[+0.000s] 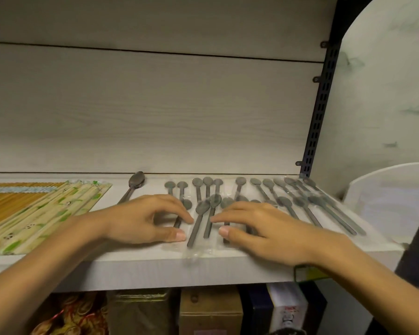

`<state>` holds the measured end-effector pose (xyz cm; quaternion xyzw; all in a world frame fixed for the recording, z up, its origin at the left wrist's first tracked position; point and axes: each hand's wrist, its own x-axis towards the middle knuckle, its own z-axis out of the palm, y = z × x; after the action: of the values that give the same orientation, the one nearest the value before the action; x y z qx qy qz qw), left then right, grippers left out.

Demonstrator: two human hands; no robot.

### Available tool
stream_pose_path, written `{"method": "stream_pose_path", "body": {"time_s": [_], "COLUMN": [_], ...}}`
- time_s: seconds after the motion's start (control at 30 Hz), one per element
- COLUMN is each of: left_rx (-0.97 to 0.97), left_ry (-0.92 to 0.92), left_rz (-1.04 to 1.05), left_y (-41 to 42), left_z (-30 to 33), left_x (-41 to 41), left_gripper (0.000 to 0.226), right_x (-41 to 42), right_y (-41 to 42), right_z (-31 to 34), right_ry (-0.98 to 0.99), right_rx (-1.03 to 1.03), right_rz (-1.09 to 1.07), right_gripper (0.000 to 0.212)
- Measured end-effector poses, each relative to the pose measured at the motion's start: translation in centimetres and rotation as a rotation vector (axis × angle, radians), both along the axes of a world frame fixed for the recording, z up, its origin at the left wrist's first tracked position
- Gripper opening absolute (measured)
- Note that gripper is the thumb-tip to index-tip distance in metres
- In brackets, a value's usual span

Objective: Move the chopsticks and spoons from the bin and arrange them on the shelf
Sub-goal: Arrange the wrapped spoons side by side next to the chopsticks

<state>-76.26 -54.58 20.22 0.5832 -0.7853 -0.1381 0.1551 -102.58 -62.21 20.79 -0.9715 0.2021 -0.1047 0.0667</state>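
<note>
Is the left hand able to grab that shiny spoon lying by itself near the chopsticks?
Probably yes. The shiny spoon lies just beyond the left hand, unwrapped, with bare shelf around it and nothing on top. The chopsticks sit off to its side.

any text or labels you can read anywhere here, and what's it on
No text here can be read.
White box under the shelf: red print above a small picture, too blurred to read.
Yellow tag on the shelf's front edge: mostly behind the right hand's wrist, no letters legible.
Chopstick packs: green leaf and panda pictures only, no words visible.
Wrapped spoons: clear plastic, no print visible.
</note>
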Motion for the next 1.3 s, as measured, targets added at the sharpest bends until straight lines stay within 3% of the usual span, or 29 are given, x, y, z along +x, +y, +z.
{"method": "stream_pose_path", "body": {"time_s": [0.17, 0.33, 0.7, 0.97, 1.1, 1.23, 1.3], "left_rx": [-0.154, -0.106, -0.173, -0.272, -0.383, -0.329, -0.303], "left_ry": [0.038, 0.066, 0.012, 0.012, 0.012, 0.022, 0.036], "left_rz": [0.087, 0.022, 0.099, 0.115, 0.190, 0.195, 0.175], "left_y": [1.1, 1.4, 1.8, 1.5, 2.0, 2.4, 2.6], "left_z": [-0.3, -0.9, -1.4, -1.5, -1.4, -1.4, -1.3], "left_x": [-1.1, -2.9, -2.9, -3.4, -2.9, -2.1, -1.9], "left_gripper": [0.038, 0.044, 0.044, 0.035, 0.042, 0.052, 0.046], "right_x": [-0.2, 0.9, 1.1, 1.8, 2.2, 3.5, 4.5], "right_y": [0.5, 0.7, 1.5, 1.9, 2.1, 2.1, 1.7], "right_z": [-0.7, -1.3, -1.3, -1.1, -0.7, -0.3, -0.4], "right_ry": [0.020, -0.026, -0.026, -0.069, -0.101, -0.153, -0.118], "right_rx": [0.015, -0.016, -0.083, -0.087, -0.079, -0.081, -0.129], "right_rz": [-0.014, 0.040, 0.023, -0.011, -0.014, -0.039, -0.053], "right_gripper": [0.043, 0.049, 0.044, 0.037, 0.033, 0.032, 0.035]}}
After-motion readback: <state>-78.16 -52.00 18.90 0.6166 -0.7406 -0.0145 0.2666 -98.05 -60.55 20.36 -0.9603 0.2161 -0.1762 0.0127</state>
